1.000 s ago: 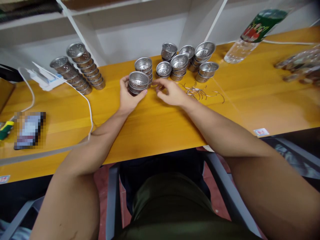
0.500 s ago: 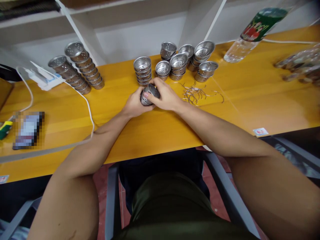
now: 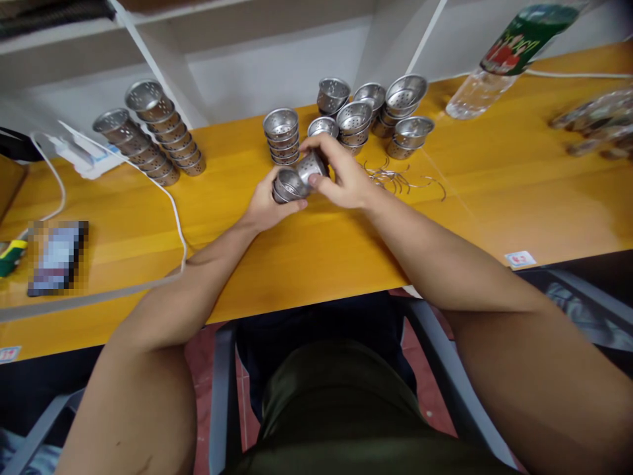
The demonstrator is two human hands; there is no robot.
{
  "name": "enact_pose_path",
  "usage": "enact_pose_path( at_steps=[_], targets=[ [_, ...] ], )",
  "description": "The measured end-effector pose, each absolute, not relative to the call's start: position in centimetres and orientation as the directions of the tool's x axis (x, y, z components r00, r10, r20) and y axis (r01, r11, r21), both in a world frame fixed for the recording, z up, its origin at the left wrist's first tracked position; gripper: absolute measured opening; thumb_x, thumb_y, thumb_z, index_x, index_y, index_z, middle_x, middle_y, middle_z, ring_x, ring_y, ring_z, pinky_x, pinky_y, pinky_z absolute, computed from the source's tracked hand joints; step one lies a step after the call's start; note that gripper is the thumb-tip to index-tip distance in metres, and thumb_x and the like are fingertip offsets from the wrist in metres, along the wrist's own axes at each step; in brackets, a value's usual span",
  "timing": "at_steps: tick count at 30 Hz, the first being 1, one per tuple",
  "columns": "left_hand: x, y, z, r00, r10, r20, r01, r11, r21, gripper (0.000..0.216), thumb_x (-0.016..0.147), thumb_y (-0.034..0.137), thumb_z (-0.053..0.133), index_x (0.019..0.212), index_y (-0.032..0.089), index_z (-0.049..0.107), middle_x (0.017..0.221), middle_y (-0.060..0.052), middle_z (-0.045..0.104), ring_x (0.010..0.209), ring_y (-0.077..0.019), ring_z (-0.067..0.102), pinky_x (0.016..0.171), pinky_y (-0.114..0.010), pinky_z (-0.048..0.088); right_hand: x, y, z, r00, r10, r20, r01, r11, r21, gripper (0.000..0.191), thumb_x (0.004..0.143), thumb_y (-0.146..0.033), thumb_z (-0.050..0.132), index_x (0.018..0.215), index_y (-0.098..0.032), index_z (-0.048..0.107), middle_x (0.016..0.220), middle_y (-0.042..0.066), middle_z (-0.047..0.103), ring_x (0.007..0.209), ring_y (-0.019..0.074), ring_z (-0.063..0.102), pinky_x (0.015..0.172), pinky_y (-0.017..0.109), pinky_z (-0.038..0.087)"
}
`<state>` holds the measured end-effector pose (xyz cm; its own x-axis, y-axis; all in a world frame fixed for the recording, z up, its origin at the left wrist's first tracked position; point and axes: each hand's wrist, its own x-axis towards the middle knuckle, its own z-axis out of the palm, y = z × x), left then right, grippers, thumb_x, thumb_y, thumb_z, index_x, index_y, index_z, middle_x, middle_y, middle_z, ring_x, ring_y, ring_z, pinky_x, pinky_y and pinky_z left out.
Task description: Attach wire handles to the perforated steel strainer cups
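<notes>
Top cup (image 3: 312, 166) pulled off stack (image 3: 287, 187), R hand (image 3: 341, 178), L hand (image 3: 267, 204) gripping stack

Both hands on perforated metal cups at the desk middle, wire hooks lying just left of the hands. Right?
Not quite. In the head view the wire hooks lie just to the right of the hands, not the left. The rest holds: the left hand and right hand both hold perforated metal cups over the desk middle.
</notes>
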<state>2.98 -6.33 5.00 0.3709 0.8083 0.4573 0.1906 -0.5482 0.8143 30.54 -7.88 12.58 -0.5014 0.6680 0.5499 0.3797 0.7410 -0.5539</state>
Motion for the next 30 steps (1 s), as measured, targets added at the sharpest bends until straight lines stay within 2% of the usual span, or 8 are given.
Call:
enact_pose_path(
  at_steps=[4, 8, 12, 15, 18, 22, 26, 30],
  targets=[
    [1.9, -4.0, 3.3, 0.202, 0.821, 0.534, 0.275, -0.571, 0.773, 0.111, 0.076, 0.085, 0.121, 0.155, 0.031, 0.066, 0.153, -0.013, 0.081, 0.151, -0.0424, 0.083, 0.14, -0.065, 0.067, 33.1, -6.2, 12.4, -0.595, 0.677, 0.434, 0.445, 0.727, -0.523, 0.074, 0.105, -0.084, 0.082, 0.152, -0.027, 0.079, 0.149, 0.018, 0.088, 0.128, 0.0461, 0.083, 0.12, 0.069, 0.069],
    [1.7, -3.0, 2.5, 0.119, 0.823, 0.555, 0.305, -0.562, 0.769, 0.122, 0.076, 0.077, 0.127, 0.164, 0.034, 0.054, 0.167, -0.015, 0.072, 0.163, -0.0423, 0.076, 0.148, -0.063, 0.06, 34.0, -5.7, 11.8, -0.676, 0.702, 0.224, 0.57, 0.691, -0.444, 0.061, 0.097, -0.073, 0.097, 0.137, -0.029, 0.084, 0.13, 0.013, 0.091, 0.111, 0.043, 0.085, 0.104, 0.062, 0.071],
    [2.2, -3.5, 2.5, 0.143, 0.829, 0.541, 0.306, -0.557, 0.772, 0.115, 0.075, 0.07, 0.128, 0.158, 0.034, 0.057, 0.161, -0.012, 0.074, 0.157, -0.0415, 0.079, 0.145, -0.064, 0.062, 33.7, -6.1, 11.7, -0.722, 0.669, 0.175, 0.56, 0.714, -0.419, 0.069, 0.096, -0.082, 0.104, 0.137, -0.029, 0.086, 0.133, 0.013, 0.092, 0.115, 0.0439, 0.087, 0.106, 0.059, 0.07],
    [2.3, -4.1, 3.1, 0.217, 0.821, 0.528, 0.327, -0.571, 0.753, 0.109, 0.074, 0.062, 0.128, 0.156, 0.032, 0.062, 0.157, -0.012, 0.079, 0.154, -0.0438, 0.082, 0.142, -0.065, 0.065, 33.1, -6.8, 12.0, -0.679, 0.697, 0.233, 0.564, 0.697, -0.442, 0.089, 0.098, -0.1, 0.097, 0.148, -0.027, 0.086, 0.146, 0.019, 0.09, 0.132, 0.0529, 0.086, 0.119, 0.068, 0.067],
    [2.1, -4.7, 4.0, 0.317, 0.784, 0.533, 0.36, -0.62, 0.697, 0.102, 0.077, 0.046, 0.122, 0.163, 0.03, 0.068, 0.164, -0.015, 0.081, 0.159, -0.0462, 0.081, 0.144, -0.064, 0.064, 31.8, -7.6, 12.1, -0.576, 0.721, 0.384, 0.555, 0.69, -0.464, 0.103, 0.107, -0.109, 0.08, 0.168, -0.026, 0.08, 0.162, 0.023, 0.085, 0.147, 0.055, 0.081, 0.13, 0.073, 0.065],
    [2.3, -5.8, 5.1, 0.376, 0.761, 0.53, 0.369, -0.647, 0.667, 0.101, 0.079, 0.036, 0.114, 0.17, 0.029, 0.071, 0.169, -0.016, 0.084, 0.16, -0.0456, 0.083, 0.144, -0.062, 0.067, 29.6, -8.5, 11.9, -0.52, 0.73, 0.443, 0.531, 0.683, -0.502, 0.09, 0.116, -0.097, 0.073, 0.171, -0.026, 0.077, 0.166, 0.022, 0.084, 0.15, 0.0532, 0.08, 0.134, 0.074, 0.065],
    [3.1, -6.8, 5.7, 0.368, 0.792, 0.486, 0.326, -0.6, 0.731, 0.1, 0.078, 0.037, 0.117, 0.169, 0.027, 0.075, 0.168, -0.014, 0.09, 0.155, -0.0438, 0.088, 0.139, -0.059, 0.072, 29.2, -8.3, 11.7, -0.514, 0.734, 0.444, 0.475, 0.675, -0.565, 0.079, 0.11, -0.088, 0.084, 0.159, -0.026, 0.08, 0.154, 0.02, 0.087, 0.143, 0.0504, 0.082, 0.13, 0.072, 0.068],
    [3.6, -7.0, 6.0, 0.376, 0.811, 0.449, 0.267, -0.559, 0.785, 0.097, 0.076, 0.037, 0.12, 0.164, 0.025, 0.08, 0.155, -0.012, 0.095, 0.142, -0.0421, 0.093, 0.128, -0.056, 0.079, 29.7, -7.7, 11.5, -0.519, 0.744, 0.422, 0.421, 0.651, -0.631, 0.083, 0.106, -0.092, 0.087, 0.156, -0.026, 0.08, 0.15, 0.018, 0.088, 0.136, 0.0471, 0.083, 0.123, 0.068, 0.072]
  ],
)
